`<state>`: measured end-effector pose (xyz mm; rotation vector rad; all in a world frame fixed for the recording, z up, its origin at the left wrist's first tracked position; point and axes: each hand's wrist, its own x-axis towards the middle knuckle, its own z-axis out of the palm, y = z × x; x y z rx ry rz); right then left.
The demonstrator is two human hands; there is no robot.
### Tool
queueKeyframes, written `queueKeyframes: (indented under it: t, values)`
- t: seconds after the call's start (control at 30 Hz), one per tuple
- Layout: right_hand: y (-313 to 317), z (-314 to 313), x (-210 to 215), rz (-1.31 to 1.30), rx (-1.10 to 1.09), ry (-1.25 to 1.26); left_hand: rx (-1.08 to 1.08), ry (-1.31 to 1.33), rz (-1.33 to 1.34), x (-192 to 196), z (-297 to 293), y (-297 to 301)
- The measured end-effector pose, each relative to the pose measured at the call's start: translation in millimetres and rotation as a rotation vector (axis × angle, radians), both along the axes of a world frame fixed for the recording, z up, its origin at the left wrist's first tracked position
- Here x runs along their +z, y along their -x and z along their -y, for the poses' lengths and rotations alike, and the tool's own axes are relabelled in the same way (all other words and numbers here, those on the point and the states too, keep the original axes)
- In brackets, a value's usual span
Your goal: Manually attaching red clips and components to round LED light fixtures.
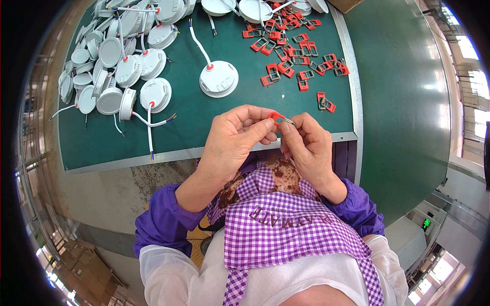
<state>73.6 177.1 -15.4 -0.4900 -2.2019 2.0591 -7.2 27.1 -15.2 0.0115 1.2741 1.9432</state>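
Observation:
Just over the table's front edge, my left hand (234, 133) and my right hand (308, 145) meet, both closed in a pinch. Between their fingertips is a small clip (276, 116) with a red plastic end and a metal wire or spring part. My left fingers grip the red end, while the right thumb and fingers pinch the metal end and partly hide it. Beyond my hands, a round white lamp housing (218, 79) lies apart, its white cable (199, 45) pointing away from me. Several similar red and metal clips (286, 66) are scattered behind my right hand.
Many round white lamp housings (109, 52) with cables are heaped at the left of the green table (189, 127). Two clips (325, 102) lie near the right metal strip (352, 76). A further green surface (403, 92) adjoins it. A cardboard box (345, 5) sits at the far edge.

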Motion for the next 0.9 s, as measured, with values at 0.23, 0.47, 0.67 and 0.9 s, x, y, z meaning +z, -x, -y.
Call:
queueKeyframes:
  t: [0.23, 0.47, 0.67, 0.9]
  values:
    - [2, -3, 2, -0.019, 0.062, -0.132, -0.07, 0.08, -0.255, -1, 5, 8]
    - [2, -4, 3, 0.019, 0.093, -0.127, -0.122, 0.13, -0.294, 6, 8, 12]
    - [3, -3, 5, 0.006, 0.104, -0.139, -0.194, 0.247, -0.381, 13, 9, 18]
    - [3, -4, 6, 0.029, 0.091, -0.111, -0.161, 0.154, -0.27, 8, 8, 17]
